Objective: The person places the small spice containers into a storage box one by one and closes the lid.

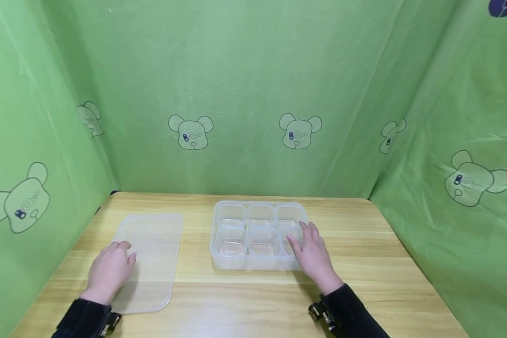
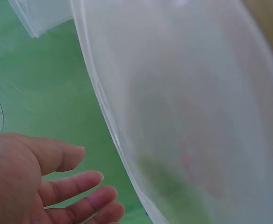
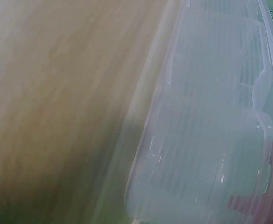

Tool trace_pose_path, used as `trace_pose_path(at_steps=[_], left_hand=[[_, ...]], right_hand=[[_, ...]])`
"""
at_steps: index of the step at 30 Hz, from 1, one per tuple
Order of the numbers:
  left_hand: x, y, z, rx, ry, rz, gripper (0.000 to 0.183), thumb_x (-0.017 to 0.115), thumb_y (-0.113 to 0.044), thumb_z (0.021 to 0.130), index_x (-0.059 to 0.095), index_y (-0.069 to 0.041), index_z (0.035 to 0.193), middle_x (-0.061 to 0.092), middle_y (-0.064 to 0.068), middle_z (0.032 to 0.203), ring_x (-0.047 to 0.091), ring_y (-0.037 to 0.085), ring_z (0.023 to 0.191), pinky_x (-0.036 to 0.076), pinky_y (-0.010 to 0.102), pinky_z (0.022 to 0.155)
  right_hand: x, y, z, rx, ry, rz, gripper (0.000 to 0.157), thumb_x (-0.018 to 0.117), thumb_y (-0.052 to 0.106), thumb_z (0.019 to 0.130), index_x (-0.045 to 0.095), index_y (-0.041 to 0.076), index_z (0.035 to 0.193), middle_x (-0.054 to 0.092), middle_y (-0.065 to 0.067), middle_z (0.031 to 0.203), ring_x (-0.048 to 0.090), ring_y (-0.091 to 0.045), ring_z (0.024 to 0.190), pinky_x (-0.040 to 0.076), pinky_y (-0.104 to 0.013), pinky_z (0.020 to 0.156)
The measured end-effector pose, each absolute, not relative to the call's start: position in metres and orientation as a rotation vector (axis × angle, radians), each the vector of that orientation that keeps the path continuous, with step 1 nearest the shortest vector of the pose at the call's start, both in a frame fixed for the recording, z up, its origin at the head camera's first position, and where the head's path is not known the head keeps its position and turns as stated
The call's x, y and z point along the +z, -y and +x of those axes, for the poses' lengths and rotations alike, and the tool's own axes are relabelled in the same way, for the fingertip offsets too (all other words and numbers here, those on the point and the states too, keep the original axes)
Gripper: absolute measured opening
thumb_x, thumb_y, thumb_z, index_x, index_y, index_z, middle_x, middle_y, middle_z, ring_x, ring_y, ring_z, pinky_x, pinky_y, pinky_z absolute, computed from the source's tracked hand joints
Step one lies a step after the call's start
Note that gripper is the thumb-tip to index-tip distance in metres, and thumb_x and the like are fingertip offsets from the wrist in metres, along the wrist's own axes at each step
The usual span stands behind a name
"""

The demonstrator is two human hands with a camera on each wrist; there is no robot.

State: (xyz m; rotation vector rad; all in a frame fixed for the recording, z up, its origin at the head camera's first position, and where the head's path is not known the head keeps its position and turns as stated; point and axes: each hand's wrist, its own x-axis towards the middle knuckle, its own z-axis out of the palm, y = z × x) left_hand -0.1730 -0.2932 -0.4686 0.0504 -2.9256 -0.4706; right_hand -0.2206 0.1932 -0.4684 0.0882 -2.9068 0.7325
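On the left of the table lies a flat, frosted plastic lid (image 1: 158, 263). My left hand (image 1: 111, 270) is over the lid's left part, fingers loosely bent; in the left wrist view that hand (image 2: 57, 182) has nothing between thumb and fingers, beside the lid (image 2: 174, 93). A clear plastic box (image 1: 253, 264) with several small compartment cups stands at the middle. My right hand (image 1: 315, 256) is at its right side, thumb and fingers spread over the front right cup. Through the box wall (image 3: 192, 116), the right wrist view shows a blurred fingertip.
The wooden table (image 1: 219, 305) carries the lid and box, with a strip of wood between them. Green cloth walls (image 1: 245, 70) printed with bear heads rise behind the table and on both sides. Dark bands with small cameras sit on both wrists.
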Motion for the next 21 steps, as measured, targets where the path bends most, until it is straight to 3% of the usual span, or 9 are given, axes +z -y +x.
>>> trace_pose_path(at_steps=[9,16,21], left_hand=[[-0.473,0.303,-0.173,-0.468,2.972,0.109,0.039,0.061,-0.014,0.094,0.057,0.014,0.120,0.058,0.037,0.115,0.056,0.054,0.102,0.046,0.064,0.087],[-0.475,0.314,-0.174,-0.480,3.043,0.196,0.051,0.060,-0.018,0.096,0.048,0.019,0.128,0.050,0.044,0.120,0.052,0.059,0.104,0.045,0.067,0.088],[-0.475,0.319,-0.173,-0.511,3.070,0.232,0.051,0.057,-0.019,0.096,0.047,0.022,0.125,0.051,0.044,0.113,0.054,0.058,0.100,0.046,0.065,0.085]], right_hand=[[-0.469,-0.194,-0.221,0.733,2.907,0.086,0.074,0.042,0.050,0.104,0.026,-0.002,0.154,0.016,-0.034,0.157,0.036,-0.059,0.131,0.032,-0.067,0.107],[-0.471,-0.194,-0.222,0.737,2.904,0.092,0.073,0.043,0.049,0.104,0.026,-0.002,0.154,0.017,-0.035,0.157,0.033,-0.059,0.134,0.030,-0.068,0.108],[-0.469,-0.193,-0.221,0.734,2.898,0.091,0.073,0.044,0.049,0.104,0.027,-0.003,0.153,0.018,-0.035,0.156,0.036,-0.059,0.131,0.031,-0.067,0.108]])
